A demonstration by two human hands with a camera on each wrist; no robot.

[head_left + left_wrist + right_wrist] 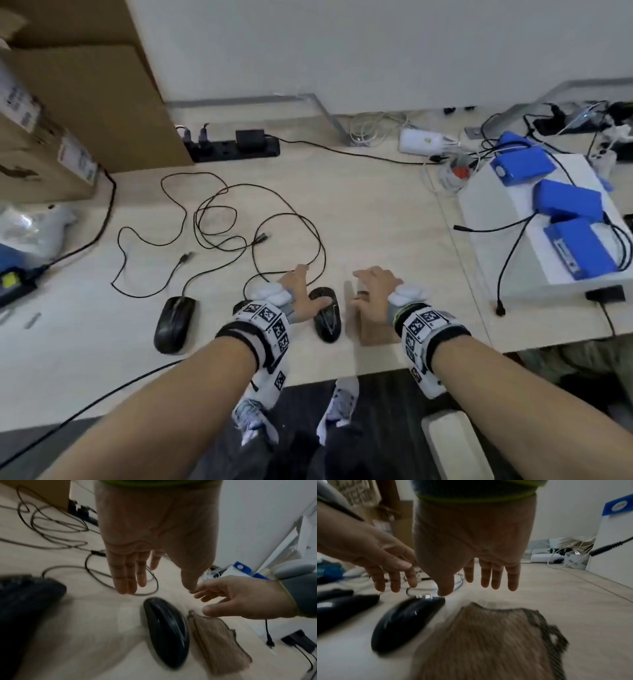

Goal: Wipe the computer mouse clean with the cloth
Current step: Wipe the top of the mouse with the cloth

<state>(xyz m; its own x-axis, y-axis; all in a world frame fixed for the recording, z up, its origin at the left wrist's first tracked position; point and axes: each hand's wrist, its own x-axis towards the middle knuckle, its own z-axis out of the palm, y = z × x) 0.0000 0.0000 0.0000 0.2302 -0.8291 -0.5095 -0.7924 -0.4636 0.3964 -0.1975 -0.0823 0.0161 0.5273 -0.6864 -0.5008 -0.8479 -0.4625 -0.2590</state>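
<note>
A black wired mouse [326,319] lies on the light desk near its front edge, with a folded brown cloth [369,333] right beside it on the right. My left hand [309,288] hovers over the mouse with straight fingers, holding nothing. Above the cloth my right hand [367,290] is spread open, also holding nothing. The left wrist view shows the mouse [166,631] and the cloth [217,645] side by side below the left hand [159,588]. In the right wrist view the cloth [488,642] lies under the right hand [471,588], with the mouse [406,622] to its left.
A second black mouse [174,323] lies to the left, with loose black cables [219,222] looping behind both. A power strip [236,147] and cardboard boxes [68,120] stand at the back left. A white box with blue packs [561,212] fills the right side.
</note>
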